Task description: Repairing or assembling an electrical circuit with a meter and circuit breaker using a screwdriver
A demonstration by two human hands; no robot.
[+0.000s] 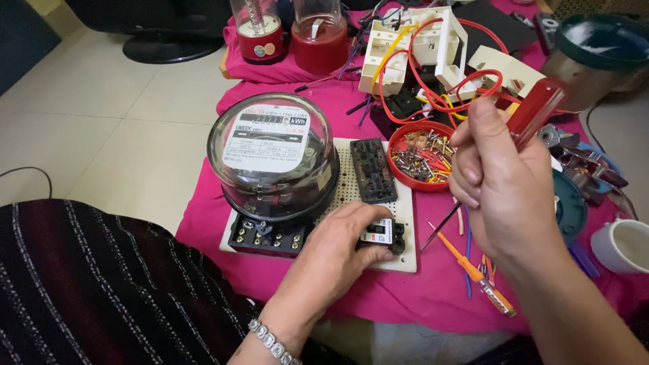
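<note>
**Inspector:** Noted, head view, the only one. Your left hand (331,253) lies on the white perforated board (351,186), its fingers (368,255) clenched over a small black circuit breaker (387,235) at the board's near right corner. The breaker sits on the board, partly covered by your thumb and fingertips.

**Operator:** And my right?

**Inspector:** Your right hand (503,186) is raised above the pink cloth (270,274) covering the surface, fingers wrapped around a screwdriver with a red handle (534,111). Its metal shaft slants down and left; the tip ends just beside the breaker, and whether it touches I cannot tell.

**Operator:** What stands around them?

**Inspector:** A round electricity meter under a clear dome (274,159) occupies the left part of the board, its black terminal block (267,236) just beside your left hand. A black socket strip (372,169) lies on the board beyond the breaker. To the right of the board sits a red lid holding small screws and wire offcuts (422,155). Behind it, white switch boxes (412,47) are tangled with red and yellow wire. An orange-handled tester screwdriver (473,270) lies on the cloth under your right wrist. A white cup (622,247) stands at the far right edge.
</note>
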